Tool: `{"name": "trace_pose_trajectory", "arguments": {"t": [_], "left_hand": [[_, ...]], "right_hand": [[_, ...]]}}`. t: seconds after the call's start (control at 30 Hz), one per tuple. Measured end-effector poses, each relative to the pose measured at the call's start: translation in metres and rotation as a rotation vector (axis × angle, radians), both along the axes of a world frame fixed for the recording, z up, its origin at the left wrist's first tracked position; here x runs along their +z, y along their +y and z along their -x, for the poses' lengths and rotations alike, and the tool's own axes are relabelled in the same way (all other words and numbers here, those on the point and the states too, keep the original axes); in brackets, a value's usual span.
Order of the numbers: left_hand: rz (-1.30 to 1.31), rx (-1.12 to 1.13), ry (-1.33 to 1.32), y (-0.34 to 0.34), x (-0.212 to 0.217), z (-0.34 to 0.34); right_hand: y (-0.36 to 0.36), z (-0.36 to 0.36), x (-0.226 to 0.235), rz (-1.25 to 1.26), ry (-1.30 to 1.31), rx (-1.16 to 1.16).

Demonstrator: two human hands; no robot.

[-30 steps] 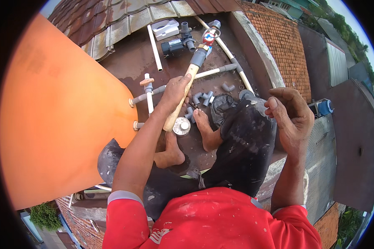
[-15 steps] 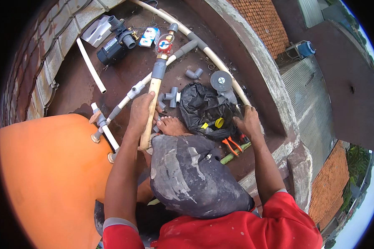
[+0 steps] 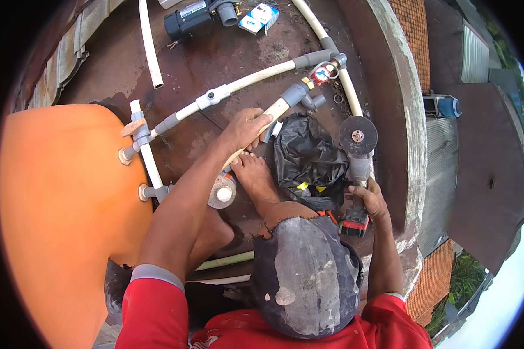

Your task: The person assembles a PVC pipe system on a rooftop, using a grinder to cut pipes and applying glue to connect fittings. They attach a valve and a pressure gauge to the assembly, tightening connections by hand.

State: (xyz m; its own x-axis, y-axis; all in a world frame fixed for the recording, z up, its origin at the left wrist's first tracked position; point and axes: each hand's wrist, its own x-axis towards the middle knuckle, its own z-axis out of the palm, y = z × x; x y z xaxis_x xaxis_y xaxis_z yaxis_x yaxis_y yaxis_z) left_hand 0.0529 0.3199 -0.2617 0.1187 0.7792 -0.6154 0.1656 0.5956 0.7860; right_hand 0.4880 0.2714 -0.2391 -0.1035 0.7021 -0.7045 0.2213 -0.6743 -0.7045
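My left hand (image 3: 247, 128) is wrapped round a cream plastic pipe (image 3: 276, 109), which slants up to the right. A grey coupling (image 3: 294, 94), brass fittings and a red round-faced part (image 3: 320, 74) sit at its far end. My right hand (image 3: 371, 199) grips a cordless angle grinder (image 3: 360, 167) by its handle, its dark disc (image 3: 358, 135) pointing away from me. The disc is apart from the pipe. Between my hands lies a black plastic bag (image 3: 305, 154) with yellow bits at its near side. My bare foot (image 3: 253, 173) is beside the pipe's near part.
An orange tank (image 3: 64, 192) with valve pipework stands at left. A fixed cream pipe run (image 3: 244, 77) crosses the roof. A black pump (image 3: 195, 22) and small box (image 3: 258, 18) lie at the back. A weathered parapet (image 3: 404, 116) edges the right; a round tin (image 3: 222, 192) sits near my foot.
My left hand has swung the pipe's far end to the right and away from upright. The grinder has been lifted beside the bag and shows more fully in my right hand. The view has shifted.
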Motion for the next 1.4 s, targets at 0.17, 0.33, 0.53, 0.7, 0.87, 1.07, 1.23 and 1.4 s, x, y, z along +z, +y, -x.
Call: {"name": "trace_pose_trajectory", "arguments": {"t": [0.17,0.33,0.53,0.7,0.87,1.07,1.23,1.4], "left_hand": [[-0.051,-0.151,0.001,0.027,-0.015,-0.031],[-0.266,-0.326,0.209,0.051,-0.052,-0.062],[-0.460,-0.506,0.311,0.060,-0.055,-0.077],[-0.405,-0.525,0.392,0.079,-0.030,-0.060],[-0.425,-0.631,0.698,0.087,-0.009,-0.045],[-0.432,-0.567,0.852,0.083,-0.013,-0.043],[-0.622,-0.448,0.943,0.064,-0.045,-0.043],[-0.685,-0.417,0.949,0.060,-0.048,-0.046]], "right_hand": [[-0.018,-0.017,0.058,-0.220,-0.267,0.137],[-0.003,0.024,0.095,-0.260,-0.527,0.319],[0.004,0.044,0.072,-0.204,-0.612,0.322],[0.017,0.059,0.069,-0.171,-0.508,0.313],[0.018,0.078,0.066,-0.180,-0.410,0.291],[0.015,0.093,0.044,-0.198,-0.570,0.322],[0.008,0.096,0.031,-0.211,-0.605,0.326],[0.010,0.096,0.026,-0.197,-0.586,0.299]]}}
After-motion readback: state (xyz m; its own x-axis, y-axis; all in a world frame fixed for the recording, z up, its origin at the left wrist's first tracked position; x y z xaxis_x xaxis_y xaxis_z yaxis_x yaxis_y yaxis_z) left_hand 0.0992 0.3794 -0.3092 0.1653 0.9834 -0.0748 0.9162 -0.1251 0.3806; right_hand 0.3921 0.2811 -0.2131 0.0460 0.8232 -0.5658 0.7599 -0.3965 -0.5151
